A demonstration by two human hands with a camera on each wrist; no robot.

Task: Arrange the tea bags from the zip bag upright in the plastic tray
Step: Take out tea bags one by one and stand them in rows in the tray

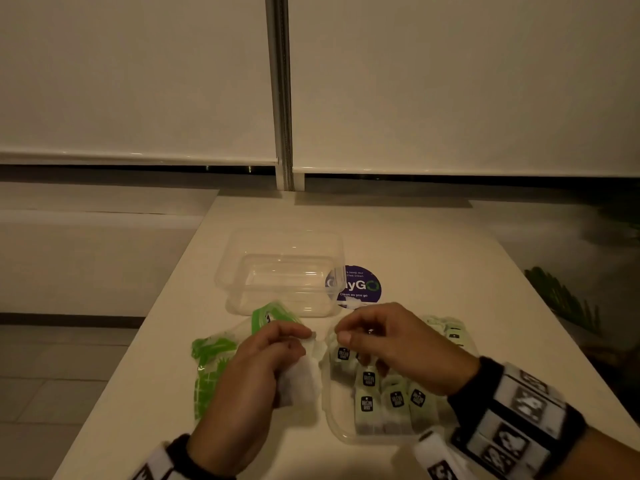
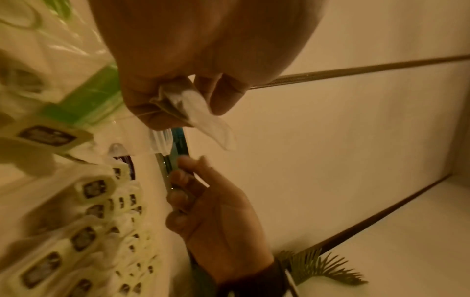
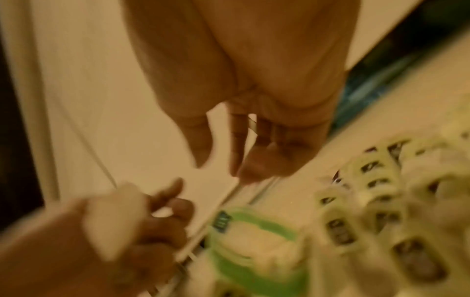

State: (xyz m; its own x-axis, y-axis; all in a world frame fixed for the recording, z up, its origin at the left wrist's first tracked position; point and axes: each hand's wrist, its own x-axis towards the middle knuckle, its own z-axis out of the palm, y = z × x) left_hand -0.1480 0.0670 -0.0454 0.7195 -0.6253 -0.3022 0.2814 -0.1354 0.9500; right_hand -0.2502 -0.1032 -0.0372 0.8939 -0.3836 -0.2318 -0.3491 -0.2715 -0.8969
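Holding one white tea bag point(image 1: 300, 377) pinched in our left hand point(image 1: 258, 362), we should free its string first; our right hand point(image 1: 388, 344) hovers with fingers curled, its grip unclear. The tagged tea bags point(image 1: 384, 393) lie flat in the clear plastic tray point(image 1: 334, 431) near the worktop's point(image 1: 433, 244) front edge, pale with dark labels.

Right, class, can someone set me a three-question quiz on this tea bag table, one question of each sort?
1. True or false: the clear tub behind the hands holds tea bags.
2. Which hand grips the white tea bag? A left, B right, C neither.
3. Fill in: the green zip bag lies to the ___ of the tray of upright tea bags.
Key: 1 false; 2 A, the left hand; 3 left.
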